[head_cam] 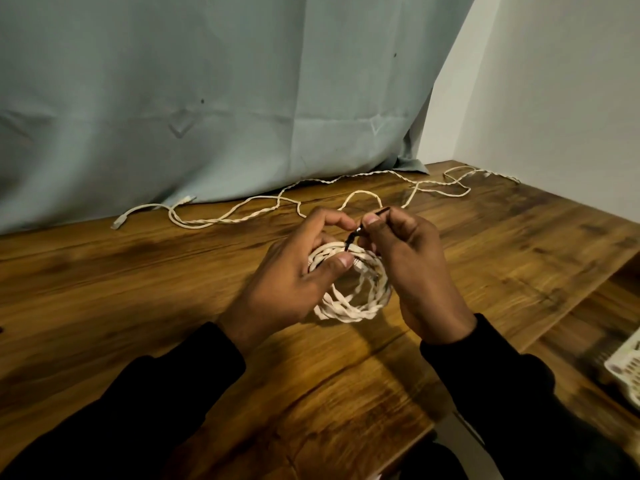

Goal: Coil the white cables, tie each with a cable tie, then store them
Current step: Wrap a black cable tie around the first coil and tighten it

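Black sleeves point(145, 403) come up from the bottom. Both hands hold a coiled white cable point(353, 292) just over the wooden table point(138, 271). His left hand point(294, 268) curls round the coil, thumb on top. His right hand point(412, 268) pinches a thin black cable tie point(353, 235) at the coil's top. Another white cable point(277, 206) lies loose near the blue-grey curtain point(207, 98). One white basket point(627, 368) sits at the right edge.

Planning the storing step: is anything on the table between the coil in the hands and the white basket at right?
Nothing visible does. The coiled cable is held by both hands over bare wooden table; the basket sits on a lower surface past the table's right edge, mostly out of frame.
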